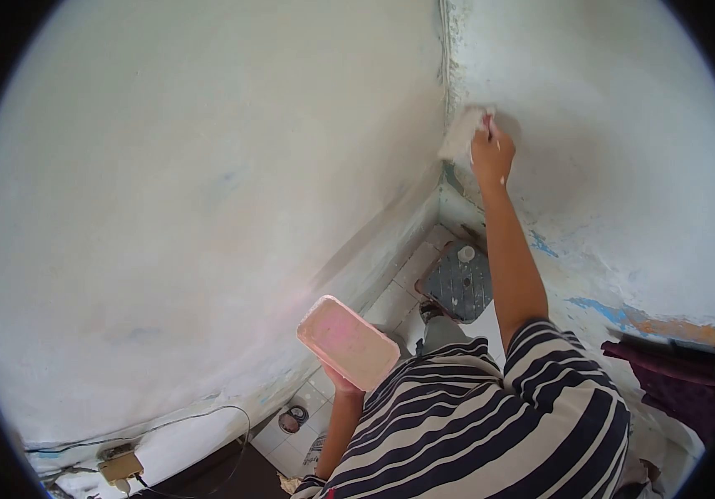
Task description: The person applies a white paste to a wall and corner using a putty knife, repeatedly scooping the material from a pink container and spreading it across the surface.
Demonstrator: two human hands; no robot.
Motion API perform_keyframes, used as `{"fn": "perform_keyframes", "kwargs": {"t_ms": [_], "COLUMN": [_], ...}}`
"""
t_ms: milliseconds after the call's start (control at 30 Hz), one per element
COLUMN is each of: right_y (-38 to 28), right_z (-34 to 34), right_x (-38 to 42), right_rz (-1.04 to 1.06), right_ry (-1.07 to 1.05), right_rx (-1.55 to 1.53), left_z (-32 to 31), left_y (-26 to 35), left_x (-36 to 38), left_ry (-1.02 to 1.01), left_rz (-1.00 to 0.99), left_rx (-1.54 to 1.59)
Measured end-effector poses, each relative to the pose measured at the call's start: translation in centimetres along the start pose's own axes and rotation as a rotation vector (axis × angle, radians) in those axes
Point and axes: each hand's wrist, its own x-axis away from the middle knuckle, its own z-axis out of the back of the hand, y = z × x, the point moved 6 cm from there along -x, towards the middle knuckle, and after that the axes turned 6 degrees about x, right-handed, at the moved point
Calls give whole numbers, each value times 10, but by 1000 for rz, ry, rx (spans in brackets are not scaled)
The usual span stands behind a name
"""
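A person in a striped shirt (pixel 490 416) looks down into the corner of a small room with white, freshly coated walls. The right hand (pixel 491 155) is raised with the arm straight and its fingers closed round the handle of a wide brush (pixel 463 133), whose pale bristles press flat against the right wall (pixel 615 125) just beside the corner seam. The brush looks light and stiff in the handle but soft at the bristles, which will splay under pressure; wet with paint it is probably slippery, so a firm hold low on the handle, close to the bristles, seems the best place to grip. The left hand (pixel 342 384) is held low near the body, fingers curled under a shallow pink tray (pixel 347 342) and gripping its near end from below. The tray appears to be thin plastic, light and a little flexible, and likely to spill if tipped, so it is best supported flat from underneath. Below, on the tiled floor (pixel 399 291), sit a dark squat pan (pixel 459 283) and a small round tin (pixel 293 418). Patches of blue and orange old paint show low on the right wall, and dark purple cloth (pixel 673 382) lies at the right edge.
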Motion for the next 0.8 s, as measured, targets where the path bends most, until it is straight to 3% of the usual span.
{"fn": "perform_keyframes", "kwargs": {"t_ms": [67, 100, 167, 233, 300, 400, 533, 600, 667, 733, 800], "right_y": [57, 78, 111, 72, -7, -91, -116, -89, -58, -25, -6], "right_z": [-30, -53, -90, -100, -77, -31, 29, 43, 36, 17, -13], "right_x": [19, 26, 28, 6, -24, -53, -56, -45, -13, -2, -4], "right_rz": [-88, -87, -243, -304, -104, -40, -24, 74, -112, -53, -74], "right_ry": [-174, -178, -66, -122, -164, -118, -79, -27, -77, -39, -37], "right_rx": [196, 200, 63, -93, 31, -289, -583, -370, -448, -20, -53], "left_z": [19, 27, 14, 4, 7, 11, -26, -25, -29, -23, -1], "left_y": [1, 2, 2, 1, 3, 7, -1, -1, -1, -3, -4], "left_x": [3, 7, 6, 4, 7, 4, -2, -6, -12, -18, -21], "left_ry": [70, 144, 89, 25, 109, 122, 65, 118, 61, 11, 65], "left_rz": [-32, -57, -26, 8, -15, -38, 5, -31, -10, 15, -1], "left_rx": [-31, -67, -40, -24, 16, -33, 28, 41, 38, 30, 58]}}
